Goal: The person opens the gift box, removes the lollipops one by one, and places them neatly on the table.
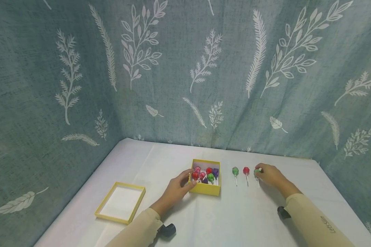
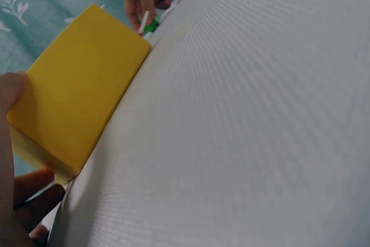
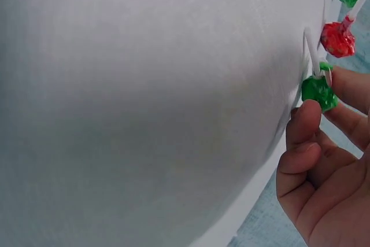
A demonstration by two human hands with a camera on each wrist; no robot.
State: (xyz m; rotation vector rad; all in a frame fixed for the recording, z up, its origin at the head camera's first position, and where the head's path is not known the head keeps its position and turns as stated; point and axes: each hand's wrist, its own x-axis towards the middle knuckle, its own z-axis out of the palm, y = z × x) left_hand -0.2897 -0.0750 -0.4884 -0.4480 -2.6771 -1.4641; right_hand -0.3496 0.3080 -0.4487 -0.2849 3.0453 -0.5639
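A small yellow box (image 1: 206,188) sits mid-table with several red, green and purple lollipops (image 1: 205,174) inside. My left hand (image 1: 180,187) grips the box's left side, thumb on one wall and fingers round the corner; the left wrist view shows the box (image 2: 81,85) close up. To the right of the box lie a green lollipop (image 1: 235,171) and a red lollipop (image 1: 246,170) in a row. My right hand (image 1: 267,175) pinches a third, green lollipop (image 3: 319,91) by its head at the table surface, beside the red one (image 3: 337,39).
The box's yellow lid (image 1: 120,202) lies upside down at the front left. A white cloth covers the table (image 1: 235,219). A teal leaf-print curtain (image 1: 185,68) closes in the back and both sides.
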